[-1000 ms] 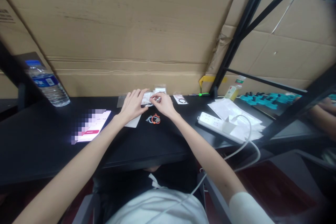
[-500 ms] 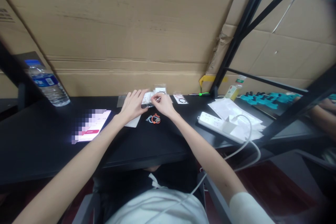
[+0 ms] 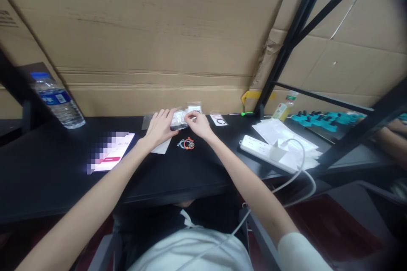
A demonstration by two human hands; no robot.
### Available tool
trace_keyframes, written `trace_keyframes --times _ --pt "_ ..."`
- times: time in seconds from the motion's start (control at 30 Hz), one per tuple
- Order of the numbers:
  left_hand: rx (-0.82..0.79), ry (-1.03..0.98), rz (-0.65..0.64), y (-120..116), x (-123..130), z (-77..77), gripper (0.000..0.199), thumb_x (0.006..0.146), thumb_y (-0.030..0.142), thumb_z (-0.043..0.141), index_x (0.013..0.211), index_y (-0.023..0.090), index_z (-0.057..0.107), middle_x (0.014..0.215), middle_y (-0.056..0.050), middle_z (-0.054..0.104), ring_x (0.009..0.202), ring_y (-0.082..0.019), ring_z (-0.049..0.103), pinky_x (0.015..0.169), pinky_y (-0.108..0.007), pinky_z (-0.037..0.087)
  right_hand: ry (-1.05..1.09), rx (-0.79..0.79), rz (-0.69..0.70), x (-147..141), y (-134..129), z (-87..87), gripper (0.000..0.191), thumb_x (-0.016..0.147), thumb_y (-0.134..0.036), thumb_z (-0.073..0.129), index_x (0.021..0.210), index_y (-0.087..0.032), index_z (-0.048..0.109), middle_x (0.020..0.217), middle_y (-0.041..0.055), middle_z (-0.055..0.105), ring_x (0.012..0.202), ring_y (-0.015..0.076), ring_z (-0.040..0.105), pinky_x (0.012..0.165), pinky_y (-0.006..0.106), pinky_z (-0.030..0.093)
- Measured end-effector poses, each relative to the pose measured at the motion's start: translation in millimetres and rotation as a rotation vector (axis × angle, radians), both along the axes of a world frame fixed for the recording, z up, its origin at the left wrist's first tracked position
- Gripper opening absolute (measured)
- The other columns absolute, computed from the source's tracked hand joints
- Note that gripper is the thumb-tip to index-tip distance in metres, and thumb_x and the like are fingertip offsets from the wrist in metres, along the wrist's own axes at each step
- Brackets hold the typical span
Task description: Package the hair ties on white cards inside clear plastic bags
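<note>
Near the back edge of the black desk, a small clear plastic bag (image 3: 179, 118) with something pale inside lies between my hands. My left hand (image 3: 160, 128) rests flat at the bag's left side, fingers stretched out. At the right side of the bag, my right hand (image 3: 199, 124) is closed in a pinch, thumb against index finger, seemingly on the bag's edge. A white card (image 3: 163, 147) sticks out from under my left hand. In front of both hands lie orange and grey cord bracelets (image 3: 187, 144). Another small bag with a white card (image 3: 194, 106) is just behind my right hand.
A card with a black ring (image 3: 219, 120) lies to the right. Further right are a white power strip (image 3: 257, 145), papers (image 3: 280, 131) and a drink bottle (image 3: 284, 108). At left are a lit phone (image 3: 114, 154) and a water bottle (image 3: 59, 99). Cardboard walls the back.
My right hand has shifted slightly at the bag, its fingertips a little higher and to the right. The left hand stays almost still.
</note>
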State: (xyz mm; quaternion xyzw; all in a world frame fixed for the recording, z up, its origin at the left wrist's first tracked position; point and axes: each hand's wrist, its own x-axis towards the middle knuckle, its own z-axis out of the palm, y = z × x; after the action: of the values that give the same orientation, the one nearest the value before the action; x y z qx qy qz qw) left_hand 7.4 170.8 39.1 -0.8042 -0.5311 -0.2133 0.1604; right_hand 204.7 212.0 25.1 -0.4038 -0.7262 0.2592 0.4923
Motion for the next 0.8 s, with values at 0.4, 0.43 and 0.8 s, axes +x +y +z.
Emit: trace_keyframes --times 0.4,0.43,0.8 --pt "-0.027 0.053 -0.003 4.5 -2.4 -8.9 0.062 0.094 0.035 0.063 0.15 0.013 0.049 0.135 -0.019 0.066 0.123 -0.039 0.059 0.1 -0.049 0.043 0.179 -0.331 0.16 0.6 -8.0 9.5 0.004 0.095 -0.021 0.068 0.093 -0.017 0.069 0.087 0.0029 0.076 0.054 0.0073 0.053 0.057 0.022 0.049" --pt "-0.038 0.044 -0.014 5.0 -2.4 -9.6 0.063 0.093 0.034 0.064 0.15 0.013 0.049 0.136 -0.019 0.066 0.124 -0.039 0.059 0.1 -0.049 0.044 0.176 -0.316 0.158 0.7 -8.2 10.1 0.005 0.094 -0.02 0.069 0.094 -0.016 0.071 0.088 0.0035 0.076 0.056 0.0078 0.055 0.059 0.023 0.05" --pt "-0.068 -0.065 -0.012 3.5 3.9 -9.0 0.07 0.09 0.057 0.07 0.143 0.014 0.054 0.133 -0.02 0.066 0.126 -0.041 0.06 0.105 -0.053 0.044 0.129 -0.237 0.178 -1.0 -6.4 4.4 0.007 0.088 -0.022 0.079 0.093 -0.017 0.081 0.1 0.0069 0.08 0.097 0.0188 0.073 0.097 0.035 0.055"
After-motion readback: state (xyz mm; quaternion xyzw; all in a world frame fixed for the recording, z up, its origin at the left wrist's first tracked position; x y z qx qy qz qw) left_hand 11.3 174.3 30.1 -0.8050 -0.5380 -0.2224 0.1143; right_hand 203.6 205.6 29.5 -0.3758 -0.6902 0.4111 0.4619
